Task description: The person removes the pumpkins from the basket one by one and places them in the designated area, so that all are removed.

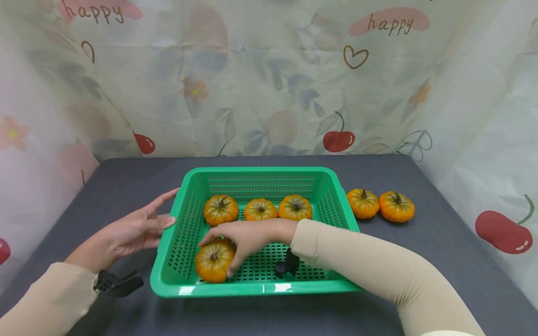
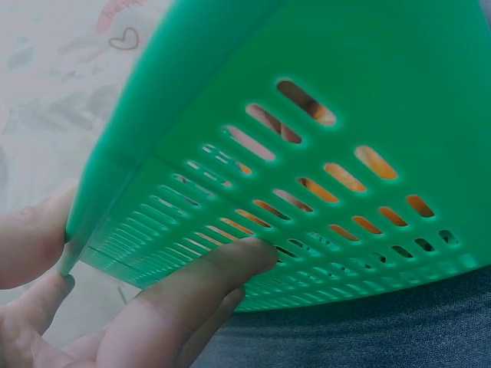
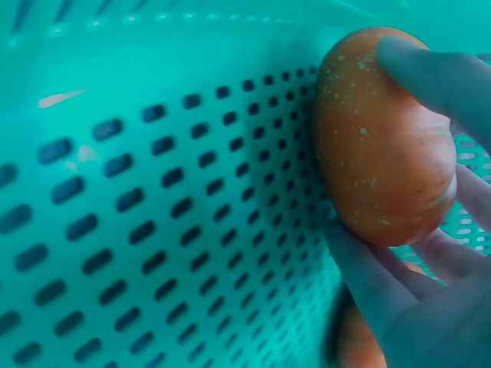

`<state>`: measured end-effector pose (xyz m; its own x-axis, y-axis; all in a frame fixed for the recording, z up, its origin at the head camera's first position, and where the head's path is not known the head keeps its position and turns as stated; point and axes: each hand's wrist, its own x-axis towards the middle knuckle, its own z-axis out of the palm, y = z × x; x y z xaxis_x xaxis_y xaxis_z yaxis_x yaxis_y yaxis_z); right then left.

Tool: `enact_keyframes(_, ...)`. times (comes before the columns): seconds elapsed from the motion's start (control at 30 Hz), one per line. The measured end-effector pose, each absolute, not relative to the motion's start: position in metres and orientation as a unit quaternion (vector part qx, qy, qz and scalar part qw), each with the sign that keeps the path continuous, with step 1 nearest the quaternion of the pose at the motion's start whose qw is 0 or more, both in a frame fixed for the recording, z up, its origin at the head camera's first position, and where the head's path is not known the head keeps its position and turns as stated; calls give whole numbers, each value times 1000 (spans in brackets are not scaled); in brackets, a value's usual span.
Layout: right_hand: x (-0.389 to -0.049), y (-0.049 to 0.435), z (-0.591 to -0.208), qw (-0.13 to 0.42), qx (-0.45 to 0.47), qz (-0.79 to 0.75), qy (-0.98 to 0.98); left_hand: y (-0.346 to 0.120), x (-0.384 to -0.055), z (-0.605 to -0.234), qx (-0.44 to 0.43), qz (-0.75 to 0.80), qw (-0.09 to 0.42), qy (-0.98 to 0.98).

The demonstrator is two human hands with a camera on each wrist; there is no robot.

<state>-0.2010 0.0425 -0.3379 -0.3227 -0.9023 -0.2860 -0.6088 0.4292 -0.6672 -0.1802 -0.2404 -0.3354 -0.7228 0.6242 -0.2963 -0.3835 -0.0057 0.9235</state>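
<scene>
A green plastic basket (image 1: 222, 289) with slotted walls stands on the dark table. My left hand (image 1: 134, 228) holds its left rim; in the left wrist view a thumb and finger pinch the rim, while other fingers (image 2: 192, 287) lie against the slotted outer wall. Inside the basket, at the front left corner, my right hand (image 1: 250, 235) grips a small orange pumpkin (image 1: 213, 263). In the right wrist view the thumb and fingers curl round this pumpkin (image 3: 376, 146), close to the basket wall. Behind that hand, three more pumpkins (image 1: 220, 210) sit along the back of the basket.
Two more small pumpkins (image 1: 397, 206) rest side by side on the table (image 1: 403, 252), just right of the basket. A patterned curtain (image 1: 252, 93) hangs behind the table and along both sides. My right forearm crosses over the basket's right front part.
</scene>
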Motion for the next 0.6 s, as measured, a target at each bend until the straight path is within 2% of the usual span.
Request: enact_keyframes(0.6, -210, 51, -313, 293, -479, -278, 779, -241, -182, -336, 103, 703, 362, 603)
